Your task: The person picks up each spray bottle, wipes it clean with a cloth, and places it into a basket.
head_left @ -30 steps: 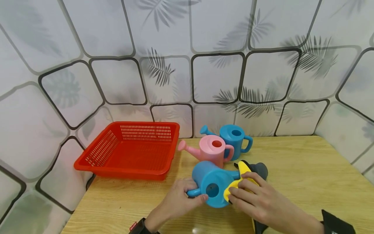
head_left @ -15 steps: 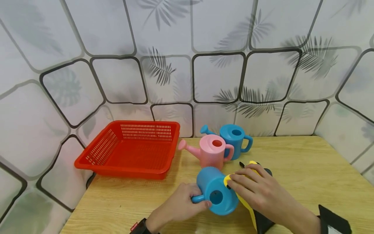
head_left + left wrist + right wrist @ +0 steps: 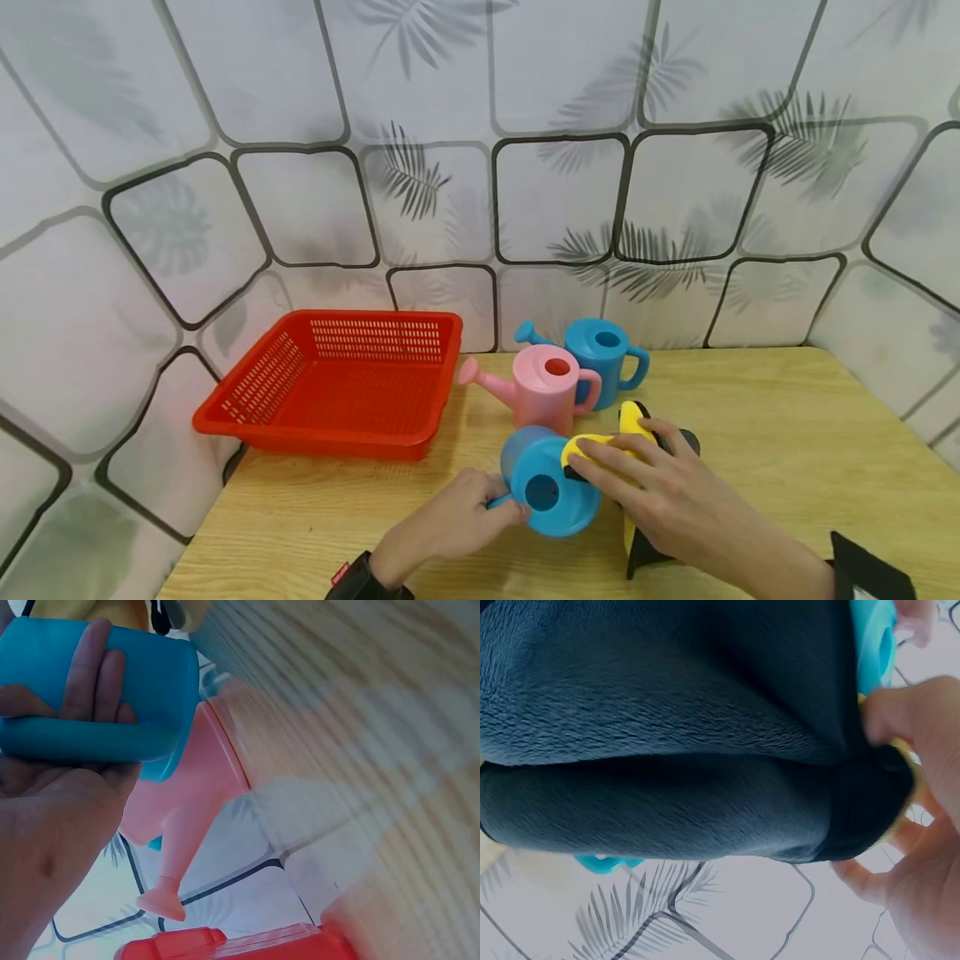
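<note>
Left hand [image 3: 465, 517] grip is clamped on the handle [image 3: 82, 740] of the tilted blue watering can [image 3: 567, 500]; right hand [image 3: 663, 492] grip, clamped on the yellow-and-black cloth [image 3: 667, 705], lies opposite the handle.

On the bench [image 3: 787, 450], the basket [image 3: 322, 442] stands left of centre in the head view. To its right, the middle watering can [image 3: 540, 404] stands before the rear watering can [image 3: 591, 354]; the front watering can [image 3: 566, 512] is nearer, lower centre, between the left fingers [image 3: 489, 485] and cloth [image 3: 632, 419]. The right fingers [image 3: 621, 467] lie on the cloth.
</note>
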Action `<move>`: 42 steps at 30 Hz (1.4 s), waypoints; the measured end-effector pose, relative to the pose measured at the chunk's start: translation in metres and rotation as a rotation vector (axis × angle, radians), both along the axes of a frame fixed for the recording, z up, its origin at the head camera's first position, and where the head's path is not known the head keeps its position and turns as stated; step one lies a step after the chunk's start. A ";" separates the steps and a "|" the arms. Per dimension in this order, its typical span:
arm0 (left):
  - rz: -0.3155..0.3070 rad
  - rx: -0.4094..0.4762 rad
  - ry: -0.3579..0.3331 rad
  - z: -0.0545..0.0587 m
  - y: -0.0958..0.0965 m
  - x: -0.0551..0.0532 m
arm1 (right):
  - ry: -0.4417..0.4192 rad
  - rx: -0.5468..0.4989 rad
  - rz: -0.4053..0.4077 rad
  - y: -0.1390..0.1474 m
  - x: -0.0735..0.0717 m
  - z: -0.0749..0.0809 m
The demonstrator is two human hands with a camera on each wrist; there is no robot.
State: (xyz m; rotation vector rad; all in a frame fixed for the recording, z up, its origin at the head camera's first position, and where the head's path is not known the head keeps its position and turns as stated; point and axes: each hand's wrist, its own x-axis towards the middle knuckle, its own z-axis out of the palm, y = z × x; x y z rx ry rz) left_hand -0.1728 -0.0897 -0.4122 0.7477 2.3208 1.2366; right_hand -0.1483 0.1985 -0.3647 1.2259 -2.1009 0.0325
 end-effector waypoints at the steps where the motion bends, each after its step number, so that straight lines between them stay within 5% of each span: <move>1: 0.005 -0.005 -0.003 0.000 0.000 0.000 | 0.013 0.002 0.000 0.001 0.000 0.000; 12: 0.007 -0.016 -0.024 -0.003 -0.005 -0.004 | -0.096 0.003 0.062 0.005 0.004 -0.004; 17: 0.011 -0.027 -0.016 -0.003 -0.007 -0.004 | -0.050 -0.023 0.150 0.003 0.005 -0.013; 27: 0.054 -0.032 0.000 -0.005 -0.007 -0.003 | -0.114 0.075 0.250 -0.002 0.016 -0.024; 32: -0.011 -0.076 0.131 -0.009 -0.006 -0.003 | -0.140 -0.005 0.237 0.014 0.018 -0.008; 36: -0.091 -0.152 0.366 -0.012 -0.005 -0.003 | -0.104 -0.081 0.168 0.044 0.011 0.016; 42: -0.154 -0.290 0.739 -0.010 -0.004 -0.003 | -0.064 -0.201 0.114 0.079 -0.025 0.030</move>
